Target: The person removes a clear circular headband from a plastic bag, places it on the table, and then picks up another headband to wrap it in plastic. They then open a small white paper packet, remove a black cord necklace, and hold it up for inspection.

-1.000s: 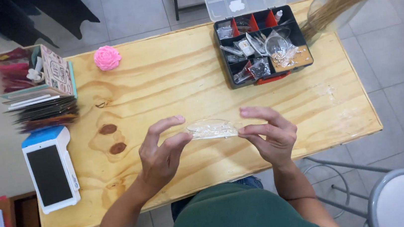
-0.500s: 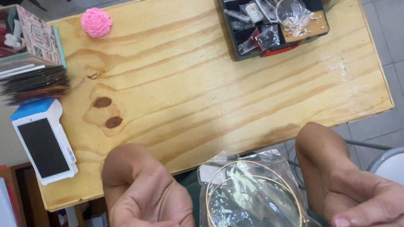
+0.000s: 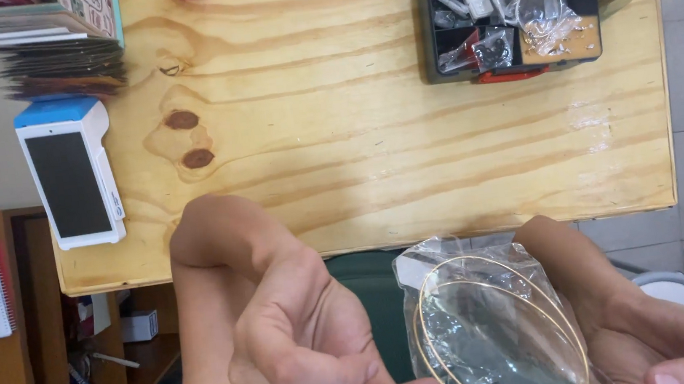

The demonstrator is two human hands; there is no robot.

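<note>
Close under the head camera, a person's left hand (image 3: 308, 348) and right hand (image 3: 670, 335) pinch from either side a small clear crinkled plastic bag (image 3: 492, 329) holding thin gold wire hoops (image 3: 499, 319), raised above the lap, seemingly lifted near for a look. Both hands grasp the bag's lower edges, fingers curled. Beyond lies the pale pine tabletop (image 3: 369, 130), bearing a black compartmented parts box (image 3: 510, 13) of bagged findings at the far right, a white-and-blue card terminal (image 3: 73, 174) at the left edge, and a stack of dark cards (image 3: 57, 61).
</note>
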